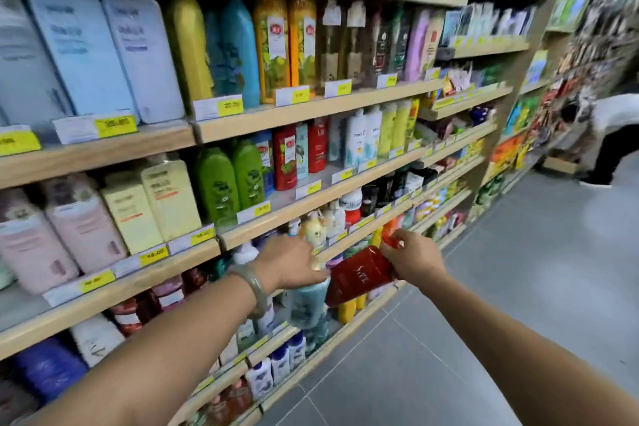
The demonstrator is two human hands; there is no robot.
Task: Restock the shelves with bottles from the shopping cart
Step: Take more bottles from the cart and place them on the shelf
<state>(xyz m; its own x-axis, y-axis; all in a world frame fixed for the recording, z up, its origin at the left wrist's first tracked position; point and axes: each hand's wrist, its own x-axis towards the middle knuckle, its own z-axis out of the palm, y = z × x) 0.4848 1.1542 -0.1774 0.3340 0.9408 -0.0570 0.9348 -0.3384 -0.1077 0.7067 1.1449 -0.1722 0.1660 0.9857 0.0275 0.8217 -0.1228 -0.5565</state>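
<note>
Red bottle (359,275) tilts in my right hand (413,258), gripped at its cap end; just beside it, my left hand (290,261) grips a pale blue bottle (306,304) from above.

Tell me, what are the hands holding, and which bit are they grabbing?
The left hand grips a pale blue bottle by its top; the right hand grips a red bottle at its cap end.

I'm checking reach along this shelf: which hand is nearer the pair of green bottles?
Left. The left hand, gripping a pale blue bottle, is below and right of the green bottles; the right hand, holding a red bottle, is farther right.
</note>
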